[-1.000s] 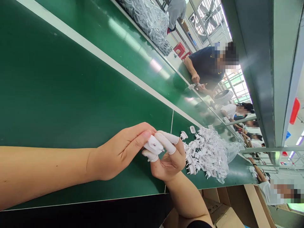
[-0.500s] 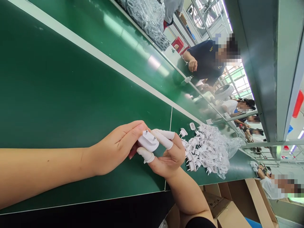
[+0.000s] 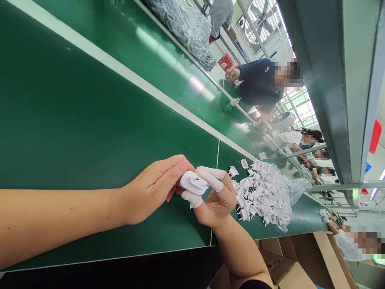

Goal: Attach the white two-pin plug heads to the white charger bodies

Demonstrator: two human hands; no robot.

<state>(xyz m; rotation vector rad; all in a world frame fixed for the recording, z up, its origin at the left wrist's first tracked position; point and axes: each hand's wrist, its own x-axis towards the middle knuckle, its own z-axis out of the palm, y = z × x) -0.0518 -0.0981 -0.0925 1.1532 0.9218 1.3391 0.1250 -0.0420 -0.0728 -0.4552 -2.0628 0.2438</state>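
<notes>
Both hands meet over one white charger plug (image 3: 191, 184) with two metal pins, held above the green tabletop (image 3: 99, 120). My left hand (image 3: 150, 190), coming in from the left, has its fingers and thumb closed around one end; its fingertips are partly hidden. White finger cots cover the thumb and two fingers of my right hand (image 3: 215, 202), which pinches the other end near the pins. To the right, a heap of similar white plugs (image 3: 258, 190) lies on and around clear plastic film (image 3: 299, 186).
Cardboard boxes (image 3: 313, 253) stand beyond the table's lower edge. Across the table a person in a dark blue shirt (image 3: 255, 80) sits near a lone plug (image 3: 235, 101). Bagged grey parts (image 3: 186, 30) lie at the top. A long metal beam (image 3: 333, 96) runs down the right.
The charger plug has shifted slightly right and turned, its pins now pointing more to the right. Both hands moved with it. The person opposite has moved a hand toward a red object.
</notes>
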